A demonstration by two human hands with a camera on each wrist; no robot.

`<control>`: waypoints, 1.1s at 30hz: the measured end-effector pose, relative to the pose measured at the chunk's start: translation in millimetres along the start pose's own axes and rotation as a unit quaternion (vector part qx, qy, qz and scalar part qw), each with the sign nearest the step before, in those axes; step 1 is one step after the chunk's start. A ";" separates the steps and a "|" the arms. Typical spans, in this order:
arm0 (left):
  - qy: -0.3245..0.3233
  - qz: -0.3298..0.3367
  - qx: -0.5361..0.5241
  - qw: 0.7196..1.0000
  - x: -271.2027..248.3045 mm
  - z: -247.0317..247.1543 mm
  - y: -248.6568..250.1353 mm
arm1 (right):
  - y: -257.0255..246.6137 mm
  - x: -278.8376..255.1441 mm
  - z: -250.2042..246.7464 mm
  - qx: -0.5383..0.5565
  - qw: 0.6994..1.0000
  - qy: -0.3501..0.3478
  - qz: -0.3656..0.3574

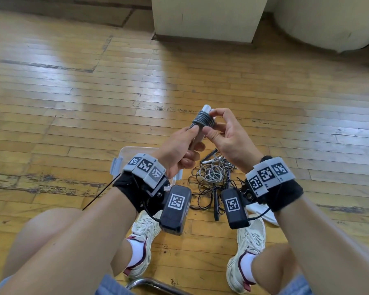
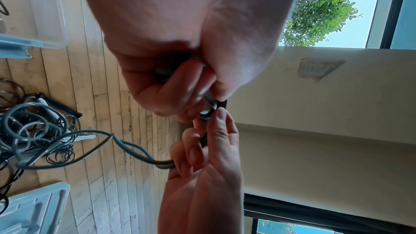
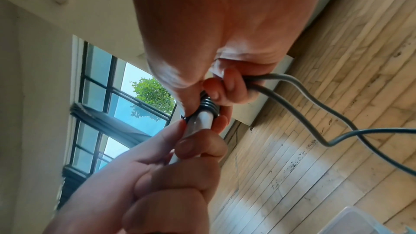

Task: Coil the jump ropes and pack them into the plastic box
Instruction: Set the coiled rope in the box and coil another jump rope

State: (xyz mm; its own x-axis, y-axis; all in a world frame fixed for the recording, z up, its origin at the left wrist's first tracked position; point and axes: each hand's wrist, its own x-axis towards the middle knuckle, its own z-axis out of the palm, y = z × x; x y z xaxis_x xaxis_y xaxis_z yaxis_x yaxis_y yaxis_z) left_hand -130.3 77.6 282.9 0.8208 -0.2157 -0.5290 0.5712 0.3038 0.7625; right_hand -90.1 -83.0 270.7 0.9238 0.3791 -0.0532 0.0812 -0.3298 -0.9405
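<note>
A: Grey cord point(image 1: 203, 120) is wound in tight turns round the white handles point(image 1: 206, 108) of one jump rope, up in the air between the knees. Why hold it like that?

B: Judging by it, the handles serve as a spool. The left hand point(image 1: 177, 153) is clenched round their lower end to keep them steady, thumb lying along them toward the turns.

A: And the right hand point(image 1: 226, 137)?

B: Palm turned inward, fingers curled; its fingertips point(image 3: 212, 93) press on the turns so they don't spring loose, and the slack cord point(image 3: 326, 113) runs out from under the curled fingers down toward the floor.

A: Where is everything else?

B: The other jump ropes lie as a tangled pile point(image 1: 213, 179) on the wooden floor point(image 1: 73, 92), just beyond the shoes. The plastic box point(image 1: 127, 154) sits beside that pile, under the left wrist; what it contains I cannot tell. Its lid point(image 2: 33, 207) appears to lie near the pile too.

A: So packing hasn't come yet for this rope?

B: Likely not; slack is left to wind.
</note>
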 end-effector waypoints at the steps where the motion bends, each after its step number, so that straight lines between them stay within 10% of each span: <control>1: 0.001 0.002 0.003 1.000 -0.3 0.4 0.1 | -0.5 0.3 0.3 0.018 1.000 -0.001 0.005; 8: -0.009 0.003 -0.008 1.000 -1.8 2.9 3.1 | -1.5 2.2 2.0 0.153 0.988 -0.002 0.034; 28: -0.049 -0.087 -0.085 0.991 -8.1 1.1 6.2 | 1.6 4.5 -11.2 0.032 0.999 0.004 -0.011; 33: -0.004 -0.012 0.018 1.000 -4.2 4.6 -2.4 | 1.1 4.8 -12.0 0.043 0.998 0.037 -0.009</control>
State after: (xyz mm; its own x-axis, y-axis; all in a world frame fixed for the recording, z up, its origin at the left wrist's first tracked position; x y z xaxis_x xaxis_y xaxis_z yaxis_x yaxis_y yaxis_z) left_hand -135.1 73.5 285.0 0.8072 -0.2299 -0.5436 0.5894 0.2643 0.7634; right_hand -81.1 -91.9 273.5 0.9480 0.3179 -0.0137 0.0688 -0.2467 -0.9666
